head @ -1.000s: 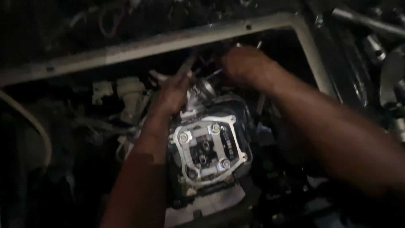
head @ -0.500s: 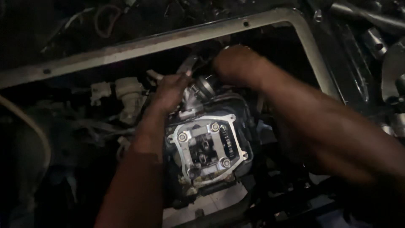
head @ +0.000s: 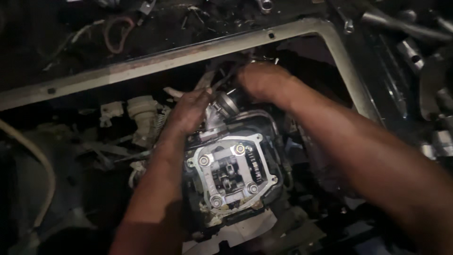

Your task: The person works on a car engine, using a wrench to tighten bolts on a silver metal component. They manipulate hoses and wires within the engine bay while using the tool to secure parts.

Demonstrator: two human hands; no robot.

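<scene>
An uncovered engine cylinder head [head: 231,172] with bolts and a cam chain showing sits in the middle of a dark vehicle bay. Just behind it a grey intake pipe [head: 225,105] rises from the head. My left hand [head: 191,111] rests against the left side of that pipe, fingers curled on it. My right hand [head: 264,82] is closed over something dark just behind the pipe; what it grips is hidden by the fingers.
A pale metal frame rail [head: 155,59] runs across the back and down the right side [head: 351,75]. White plastic connectors [head: 141,113] and wires lie left of the engine. Metal tools and sockets [head: 415,52] lie at the far right. A pale hose [head: 37,160] curves at the left.
Both hands have stayed at the intake pipe with only small shifts; my right hand has moved slightly right behind the pipe. The view has drifted a little.
</scene>
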